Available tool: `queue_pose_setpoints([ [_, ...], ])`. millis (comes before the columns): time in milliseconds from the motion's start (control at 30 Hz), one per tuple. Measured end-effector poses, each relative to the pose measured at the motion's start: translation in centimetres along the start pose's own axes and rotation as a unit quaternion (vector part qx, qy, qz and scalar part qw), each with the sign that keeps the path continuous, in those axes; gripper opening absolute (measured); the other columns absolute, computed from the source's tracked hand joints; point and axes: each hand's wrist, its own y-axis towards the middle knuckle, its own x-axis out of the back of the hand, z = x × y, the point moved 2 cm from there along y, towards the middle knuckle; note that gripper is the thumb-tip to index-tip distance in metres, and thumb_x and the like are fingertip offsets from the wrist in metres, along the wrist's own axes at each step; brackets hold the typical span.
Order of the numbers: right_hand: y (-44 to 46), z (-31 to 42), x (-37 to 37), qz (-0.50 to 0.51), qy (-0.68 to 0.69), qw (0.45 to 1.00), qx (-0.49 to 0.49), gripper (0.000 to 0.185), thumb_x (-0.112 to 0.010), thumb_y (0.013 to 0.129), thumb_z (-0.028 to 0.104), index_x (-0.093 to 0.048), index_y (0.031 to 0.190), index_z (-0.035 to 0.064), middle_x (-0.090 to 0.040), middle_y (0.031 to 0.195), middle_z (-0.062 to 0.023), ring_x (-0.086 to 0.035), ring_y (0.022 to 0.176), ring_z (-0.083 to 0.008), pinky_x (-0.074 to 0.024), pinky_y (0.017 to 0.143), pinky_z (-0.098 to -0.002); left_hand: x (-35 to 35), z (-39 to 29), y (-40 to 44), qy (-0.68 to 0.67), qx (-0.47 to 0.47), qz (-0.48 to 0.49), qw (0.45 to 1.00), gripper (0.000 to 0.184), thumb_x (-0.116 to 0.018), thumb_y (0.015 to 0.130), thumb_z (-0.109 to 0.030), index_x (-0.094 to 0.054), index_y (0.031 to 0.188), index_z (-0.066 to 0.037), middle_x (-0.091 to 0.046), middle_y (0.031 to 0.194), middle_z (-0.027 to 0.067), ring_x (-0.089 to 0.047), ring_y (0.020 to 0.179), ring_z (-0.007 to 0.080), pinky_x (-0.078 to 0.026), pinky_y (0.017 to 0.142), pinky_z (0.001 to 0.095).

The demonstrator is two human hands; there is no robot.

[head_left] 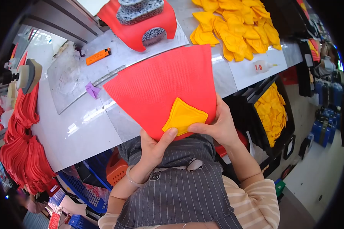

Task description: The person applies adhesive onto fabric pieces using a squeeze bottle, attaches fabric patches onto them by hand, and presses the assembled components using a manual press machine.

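A large red fan-shaped piece (160, 84) is held up over the front edge of the worktable, its wide end pointing away. On its narrow end lies a yellow diamond-shaped patch (184, 115). My left hand (155, 147) grips the lower left edge of the red piece, thumb on the patch's lower left corner. At the right edge my right hand (220, 124) grips the red piece, thumb pressing on the patch's right side. The fingers of both hands are mostly hidden behind the red piece.
Yellow patches (237, 28) are heaped at the back right, near a small bottle (264, 66). A speckled press form with a red piece (139, 15) stands behind. An orange cutter (98, 56) and purple scrap (92, 90) lie left. Red pieces (28, 162) are stacked far left; a box holds yellow patches (271, 114).
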Motion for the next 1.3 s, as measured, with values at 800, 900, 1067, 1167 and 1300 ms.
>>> queue_pose_setpoints([
  [800, 11.4, 23.0, -12.3, -0.032, -0.052, 0.674, 0.736, 0.032, -0.038, 0.096, 0.035, -0.046, 0.102, 0.0047, -0.062, 0.095, -0.0164, -0.062, 0.089, -0.0268, -0.0468, 0.085, -0.0372, 7.7, -3.1, -1.2, -0.308, 0.022, -0.034, 0.950, 0.059, -0.060, 0.087, -0.014, -0.034, 0.138, -0.001, -0.047, 0.136, 0.0118, -0.045, 0.127, 0.0250, -0.034, 0.107, 0.0395],
  [900, 15.8, 29.4, -15.1, -0.032, -0.209, 0.654, 0.726, 0.024, -0.049, 0.096, 0.026, -0.050, 0.099, 0.0013, -0.060, 0.091, -0.0107, -0.058, 0.086, -0.0203, -0.0459, 0.079, -0.0307, 8.2, -2.8, -1.2, -0.303, 0.033, -0.025, 0.952, 0.059, -0.061, 0.086, -0.014, -0.034, 0.138, -0.001, -0.047, 0.136, 0.0116, -0.045, 0.127, 0.0246, -0.034, 0.108, 0.0392],
  [1067, 19.4, 29.9, -14.7, -0.051, -0.303, 0.581, 0.753, 0.038, -0.058, 0.093, 0.026, -0.046, 0.114, -0.0032, -0.060, 0.100, -0.0107, -0.056, 0.098, -0.0179, -0.0449, 0.084, -0.0292, 7.9, -2.7, -0.7, -0.315, 0.041, -0.026, 0.948, 0.060, -0.062, 0.085, -0.012, -0.034, 0.138, -0.002, -0.047, 0.135, 0.0111, -0.045, 0.126, 0.0241, -0.034, 0.108, 0.0389],
  [1167, 21.4, 23.7, -7.6, -0.159, -0.386, 0.630, 0.655, 0.019, -0.047, 0.094, 0.013, -0.053, 0.105, -0.0015, -0.058, 0.102, -0.0147, -0.059, 0.092, -0.0234, -0.0441, 0.089, -0.0321, 7.9, -2.9, -0.5, -0.325, 0.039, -0.024, 0.944, 0.060, -0.062, 0.085, -0.010, -0.035, 0.138, -0.002, -0.048, 0.135, 0.0105, -0.045, 0.126, 0.0238, -0.034, 0.107, 0.0389],
  [1300, 21.2, 8.8, -2.4, -0.309, -0.226, 0.818, 0.429, 0.028, -0.050, 0.097, 0.018, -0.050, 0.117, -0.0012, -0.052, 0.118, -0.0105, -0.050, 0.108, -0.0155, -0.0397, 0.094, -0.0285, 8.3, -3.1, 0.0, -0.318, 0.035, -0.030, 0.947, 0.058, -0.062, 0.085, -0.010, -0.036, 0.137, -0.003, -0.049, 0.134, 0.0100, -0.046, 0.125, 0.0233, -0.035, 0.106, 0.0390],
])
